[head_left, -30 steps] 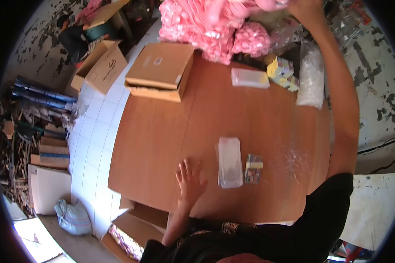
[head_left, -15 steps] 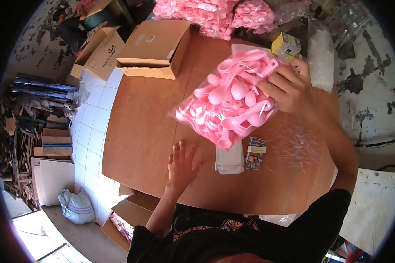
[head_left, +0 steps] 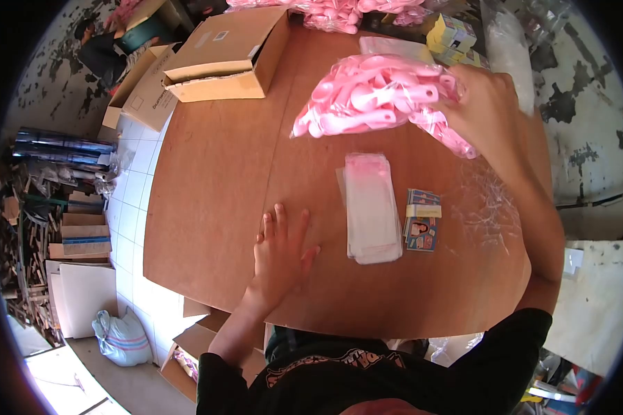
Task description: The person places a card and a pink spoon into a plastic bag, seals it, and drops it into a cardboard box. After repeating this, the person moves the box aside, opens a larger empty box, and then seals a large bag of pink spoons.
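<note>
A clear plastic bag of pink spoons (head_left: 374, 97) hangs from my right hand (head_left: 488, 104), whose fingers are closed around the bag's right side. The bag is tilted over the far part of the brown table (head_left: 214, 180). My left hand (head_left: 278, 252) rests near the table's front with its fingers spread, holding nothing. To its right lies a stack of clear plastic sleeves (head_left: 372, 214). Beside that stack is a banded bundle of printed cards (head_left: 422, 225).
A closed cardboard box (head_left: 221, 62) stands at the table's far left. More bagged pink spoons (head_left: 325, 14) and yellow boxes (head_left: 453, 34) are along the back. An open carton (head_left: 194, 346) sits below the front edge. Another person (head_left: 104, 59) is at the upper left.
My right hand has swung the bag of spoons back and to the right, uncovering the plastic sleeves. The bag has tipped flatter. My left hand stays spread near the same spot.
</note>
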`<state>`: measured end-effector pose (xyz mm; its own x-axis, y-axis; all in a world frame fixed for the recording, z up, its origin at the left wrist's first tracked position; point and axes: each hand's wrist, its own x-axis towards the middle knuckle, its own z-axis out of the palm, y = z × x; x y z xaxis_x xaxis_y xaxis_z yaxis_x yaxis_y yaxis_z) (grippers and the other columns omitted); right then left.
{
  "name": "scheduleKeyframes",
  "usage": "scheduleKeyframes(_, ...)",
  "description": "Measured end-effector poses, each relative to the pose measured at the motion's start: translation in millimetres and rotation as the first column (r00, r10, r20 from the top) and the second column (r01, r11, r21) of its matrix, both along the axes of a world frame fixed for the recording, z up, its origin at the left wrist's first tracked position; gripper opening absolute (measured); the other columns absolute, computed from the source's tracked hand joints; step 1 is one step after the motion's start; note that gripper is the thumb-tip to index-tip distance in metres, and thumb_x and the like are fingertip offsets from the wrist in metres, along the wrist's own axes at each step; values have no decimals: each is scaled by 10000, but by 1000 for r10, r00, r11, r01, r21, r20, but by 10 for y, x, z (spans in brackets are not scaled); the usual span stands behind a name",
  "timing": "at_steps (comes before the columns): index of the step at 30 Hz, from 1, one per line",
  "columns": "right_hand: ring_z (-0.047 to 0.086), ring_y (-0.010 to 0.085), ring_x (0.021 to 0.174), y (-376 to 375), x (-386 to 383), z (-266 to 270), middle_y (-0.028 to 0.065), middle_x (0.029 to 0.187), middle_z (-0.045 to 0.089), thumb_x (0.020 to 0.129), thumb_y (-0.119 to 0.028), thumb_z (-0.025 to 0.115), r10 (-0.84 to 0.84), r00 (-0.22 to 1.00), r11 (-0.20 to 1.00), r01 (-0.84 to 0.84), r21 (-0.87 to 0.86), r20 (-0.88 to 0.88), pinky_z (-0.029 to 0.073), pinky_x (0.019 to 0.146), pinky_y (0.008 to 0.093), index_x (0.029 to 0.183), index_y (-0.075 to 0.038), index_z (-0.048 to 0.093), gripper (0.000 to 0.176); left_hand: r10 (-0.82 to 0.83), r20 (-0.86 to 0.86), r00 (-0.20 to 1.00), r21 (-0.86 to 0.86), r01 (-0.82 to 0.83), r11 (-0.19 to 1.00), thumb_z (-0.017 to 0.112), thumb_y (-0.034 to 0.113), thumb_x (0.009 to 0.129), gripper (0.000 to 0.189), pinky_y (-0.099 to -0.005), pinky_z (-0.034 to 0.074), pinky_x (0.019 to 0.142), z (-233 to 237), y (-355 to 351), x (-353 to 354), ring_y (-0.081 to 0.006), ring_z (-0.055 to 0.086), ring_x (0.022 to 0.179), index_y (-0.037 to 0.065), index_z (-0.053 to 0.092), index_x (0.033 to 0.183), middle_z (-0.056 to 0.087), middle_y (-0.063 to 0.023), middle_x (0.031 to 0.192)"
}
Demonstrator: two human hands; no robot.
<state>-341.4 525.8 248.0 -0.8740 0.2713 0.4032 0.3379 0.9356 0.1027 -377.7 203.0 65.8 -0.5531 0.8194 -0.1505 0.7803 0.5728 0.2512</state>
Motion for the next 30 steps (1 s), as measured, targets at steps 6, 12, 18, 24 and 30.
scheduleKeyframes(6,667,385,784,-453,-40,-32,204,744,668,700,-336,718,-125,992,991,124,45,24,520,722,458,808,7,684,361,-74,-123,990,19,76,997,592,455,879,671,-493,542,832,-75,-110,24,-495,458,1221,115,404,1425,377,-331,1387)
scheduleKeyframes(12,687,321,889,-1154,-410,-26,170,913,706,673,-330,669,-294,935,953,302,-10,198,536,749,420,897,-41,724,370,-82,-101,992,-53,77,996,554,490,904,679,-494,527,879,-66,-148,60,-504,453,1246,116,380,1443,345,-319,1443)
scheduleKeyframes(18,678,297,974,-1695,-726,-392,155,1044,703,686,-399,679,-297,923,928,339,-155,243,535,814,398,995,-76,732,451,-153,-117,981,-15,152,988,574,456,891,567,-493,498,912,-24,-310,-18,-417,536,1189,162,465,1363,492,-263,1340)
scheduleKeyframes(24,683,288,913,-1907,-641,-952,152,1023,704,684,-534,691,-181,922,944,261,-203,343,537,784,384,965,-62,732,551,-263,237,935,338,175,925,631,341,859,452,-432,481,924,-239,-584,-397,-339,579,1142,98,563,1234,595,-201,1229)
scheduleKeyframes(30,677,184,718,-1973,45,-1098,90,772,685,857,-407,686,72,981,854,-154,-496,-182,521,667,278,870,16,668,424,-38,296,954,432,-98,896,619,278,851,388,-528,507,817,19,-740,-245,-435,638,927,44,581,1158,662,-243,933)
